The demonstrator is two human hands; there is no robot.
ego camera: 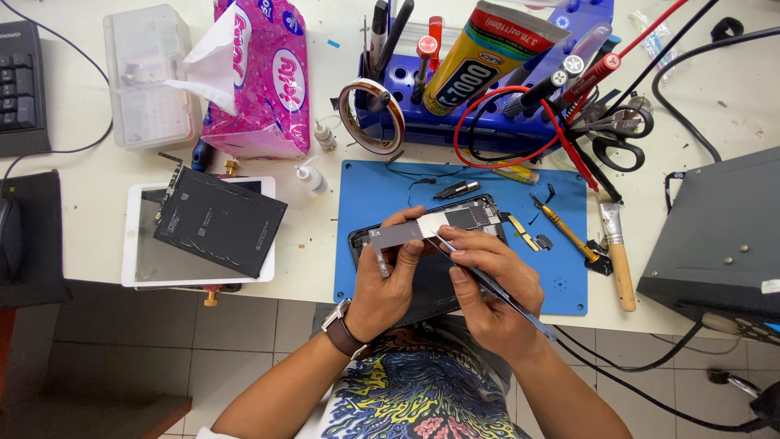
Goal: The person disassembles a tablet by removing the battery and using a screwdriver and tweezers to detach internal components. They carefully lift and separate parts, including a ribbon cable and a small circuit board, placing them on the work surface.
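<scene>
My left hand (388,280) grips a long narrow circuit board (443,223) with a silver shield, holding it above the blue work mat (561,280). My right hand (494,286) pinches thin dark tweezers (502,294), their tip touching the board near its middle. Under both hands lies an opened black tablet shell (357,241) on the mat. A watch with a brown strap (342,329) sits on my left wrist.
A white tablet frame (138,244) with a black battery (219,220) on top lies left. A pink tissue pack (264,77), a blue tool rack (479,122) with a glue tube, scissors (617,142), a brush (617,256) and a dark box (719,232) surround the mat.
</scene>
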